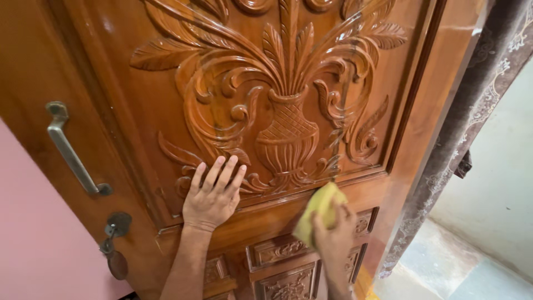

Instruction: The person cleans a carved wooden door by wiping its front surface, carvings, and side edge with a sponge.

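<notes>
Nearest, low in view: right hand (335,229) closed around a yellow cloth (321,210), fingers bunching it and pressing it against the wooden door (438,111) just under the carved panel's lower moulding. Looks soft, light, easily crumpled; likely to drag rather than slide over the glossy varnish, and best gripped as a wad in the palm, as now. Left hand (212,195) spread flat, fingers apart, holding nothing, resting on the panel's lower left beside the carved scrollwork. Above both, a carved vase (287,133) with leaves in deep relief: hard, rigid, full of grooves and edges apt to snag fabric. Smaller carved panels (280,253) below, between the forearms. Further left, a metal pull handle (69,150) and a keyhole cover (114,233) on the door's edge. To the right, a patterned curtain (477,111) hanging close to the door, then pale floor tiles (444,266).
</notes>
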